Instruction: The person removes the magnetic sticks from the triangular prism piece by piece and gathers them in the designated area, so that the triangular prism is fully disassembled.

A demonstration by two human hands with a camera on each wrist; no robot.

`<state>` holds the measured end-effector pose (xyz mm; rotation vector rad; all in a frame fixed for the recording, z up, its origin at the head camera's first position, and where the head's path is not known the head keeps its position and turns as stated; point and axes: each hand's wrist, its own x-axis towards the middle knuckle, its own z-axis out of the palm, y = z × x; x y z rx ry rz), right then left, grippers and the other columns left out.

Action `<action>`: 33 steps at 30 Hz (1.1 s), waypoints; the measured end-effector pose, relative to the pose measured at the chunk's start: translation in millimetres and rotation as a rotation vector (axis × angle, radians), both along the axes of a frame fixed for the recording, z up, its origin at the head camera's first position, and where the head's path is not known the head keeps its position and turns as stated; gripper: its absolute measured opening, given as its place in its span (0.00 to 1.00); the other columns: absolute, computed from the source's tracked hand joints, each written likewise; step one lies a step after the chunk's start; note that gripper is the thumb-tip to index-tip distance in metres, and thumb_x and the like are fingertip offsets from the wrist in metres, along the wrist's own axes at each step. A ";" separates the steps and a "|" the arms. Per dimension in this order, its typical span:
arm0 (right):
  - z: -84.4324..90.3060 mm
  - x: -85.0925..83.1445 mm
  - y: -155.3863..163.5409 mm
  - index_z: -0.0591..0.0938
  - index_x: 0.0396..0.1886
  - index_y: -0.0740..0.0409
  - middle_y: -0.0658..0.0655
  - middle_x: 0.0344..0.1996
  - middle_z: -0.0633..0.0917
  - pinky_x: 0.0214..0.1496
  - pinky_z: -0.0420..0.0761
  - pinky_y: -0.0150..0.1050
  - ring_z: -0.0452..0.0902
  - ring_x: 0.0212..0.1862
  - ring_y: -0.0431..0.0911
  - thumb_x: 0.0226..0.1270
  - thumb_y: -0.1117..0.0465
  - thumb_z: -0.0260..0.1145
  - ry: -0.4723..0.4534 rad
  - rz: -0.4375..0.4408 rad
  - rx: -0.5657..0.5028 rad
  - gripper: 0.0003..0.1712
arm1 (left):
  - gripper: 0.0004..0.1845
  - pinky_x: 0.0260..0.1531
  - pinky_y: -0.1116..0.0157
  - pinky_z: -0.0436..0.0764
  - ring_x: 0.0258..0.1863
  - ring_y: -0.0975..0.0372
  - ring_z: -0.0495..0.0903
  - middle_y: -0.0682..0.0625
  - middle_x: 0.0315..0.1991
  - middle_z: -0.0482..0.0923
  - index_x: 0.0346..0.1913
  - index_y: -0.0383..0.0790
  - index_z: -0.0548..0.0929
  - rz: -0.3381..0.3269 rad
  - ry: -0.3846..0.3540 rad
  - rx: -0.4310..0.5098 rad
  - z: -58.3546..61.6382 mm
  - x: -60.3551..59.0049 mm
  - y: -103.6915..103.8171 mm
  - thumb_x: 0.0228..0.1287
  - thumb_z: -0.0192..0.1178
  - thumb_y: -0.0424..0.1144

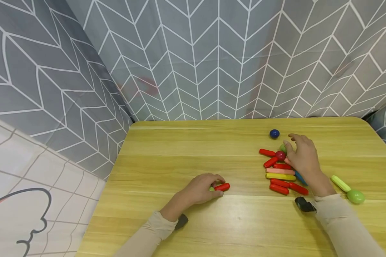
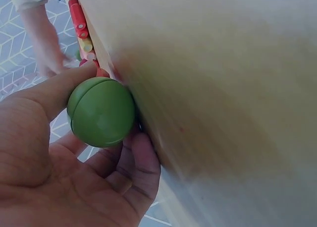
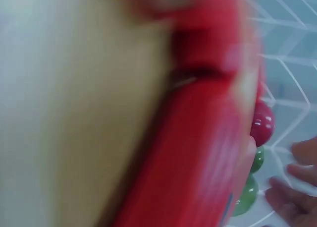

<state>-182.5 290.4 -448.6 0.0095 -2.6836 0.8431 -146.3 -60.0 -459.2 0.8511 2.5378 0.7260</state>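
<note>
My left hand (image 1: 197, 189) holds a grooved green ball (image 2: 101, 113) between thumb and curled fingers, low over the wooden table. A red stick (image 1: 222, 187) points out past the fingertips, in line with the ball. At the right, my right hand (image 1: 303, 157) reaches over the far end of a group of coloured sticks, its fingers apart. Nearest its thumb are a small green ball (image 1: 283, 147) and a dark red ball (image 1: 280, 155). In the right wrist view, its fingers (image 3: 297, 192) show beside green balls (image 3: 246, 195), and nothing is seen between them.
The group holds several red sticks (image 1: 279, 189), a pink stick (image 1: 280, 171), a yellow stick (image 1: 280, 176) and a blue stick (image 1: 300, 178). Behind it lies a dark blue ball (image 1: 274, 134). A yellow-green stick (image 1: 340, 183) meets a green ball (image 1: 355, 196) at right. Patterned curtains (image 1: 212, 64) hang behind the table.
</note>
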 end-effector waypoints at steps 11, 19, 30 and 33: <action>-2.0 40.3 -85.9 0.86 0.42 0.65 0.61 0.41 0.86 0.51 0.79 0.52 0.79 0.47 0.57 0.63 0.68 0.70 0.247 0.281 0.085 0.09 | 0.19 0.43 0.72 0.74 0.36 0.69 0.74 0.59 0.36 0.81 0.58 0.48 0.82 -0.001 0.035 0.011 2.9 0.5 0.8 0.65 0.68 0.46; -8.1 61.4 -120.2 0.87 0.45 0.59 0.53 0.44 0.87 0.51 0.82 0.50 0.80 0.49 0.50 0.67 0.64 0.69 0.074 0.406 0.043 0.08 | 0.23 0.40 0.72 0.74 0.38 0.69 0.75 0.57 0.39 0.80 0.60 0.49 0.81 -0.013 0.030 -0.003 4.6 1.2 -1.2 0.63 0.70 0.49; -28.8 74.6 -142.1 0.85 0.48 0.59 0.51 0.45 0.84 0.39 0.80 0.34 0.78 0.38 0.43 0.60 0.62 0.75 -0.025 0.493 -0.101 0.16 | 0.30 0.50 0.69 0.76 0.44 0.67 0.74 0.56 0.45 0.77 0.60 0.45 0.78 0.003 -0.052 -0.079 13.5 6.5 -5.2 0.55 0.76 0.43; -35.8 74.3 -145.7 0.87 0.47 0.59 0.53 0.44 0.83 0.34 0.74 0.28 0.73 0.34 0.42 0.56 0.63 0.78 0.004 0.505 -0.104 0.18 | 0.28 0.50 0.68 0.76 0.45 0.66 0.75 0.56 0.45 0.78 0.60 0.45 0.78 0.003 -0.047 -0.070 11.8 6.3 -4.6 0.56 0.75 0.42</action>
